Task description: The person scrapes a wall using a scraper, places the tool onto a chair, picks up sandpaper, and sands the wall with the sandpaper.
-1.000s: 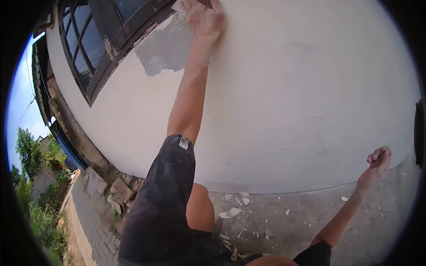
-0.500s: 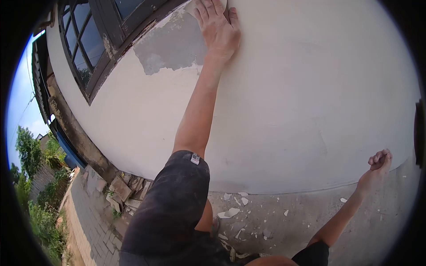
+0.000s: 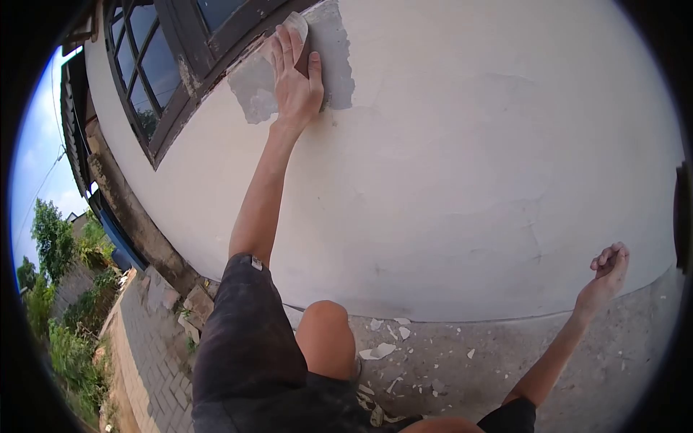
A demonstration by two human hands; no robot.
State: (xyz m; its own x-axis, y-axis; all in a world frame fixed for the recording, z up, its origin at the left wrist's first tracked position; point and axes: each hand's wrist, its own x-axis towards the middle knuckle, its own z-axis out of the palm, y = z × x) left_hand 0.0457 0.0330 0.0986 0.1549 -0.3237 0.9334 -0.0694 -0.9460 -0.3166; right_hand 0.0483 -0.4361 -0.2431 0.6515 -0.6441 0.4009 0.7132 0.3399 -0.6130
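My left hand (image 3: 296,94) is pressed against the cream wall (image 3: 447,159), fingers pointing up and thumb out to the right. Beneath its fingers is a bent sheet that looks like sandpaper (image 3: 302,54), pale on one face and brownish on the other. The hand lies over a grey patch (image 3: 338,68) with ragged edges, where the wall's top coat is gone. Low on the right, my right hand (image 3: 610,268) hangs in front of the wall with loosely curled fingers. No object shows in it.
A dark window frame (image 3: 173,108) with flaking edges borders the patch. Pale flakes (image 3: 378,351) litter the concrete floor (image 3: 447,368) at the wall's foot. My bent knee (image 3: 326,335) is close to the wall. A brick-paved path (image 3: 155,361) and plants lie at left.
My left hand has slid left with the sheet, uncovering the right part of the grey patch. My knee now shows more. The right hand stays nearly in place.
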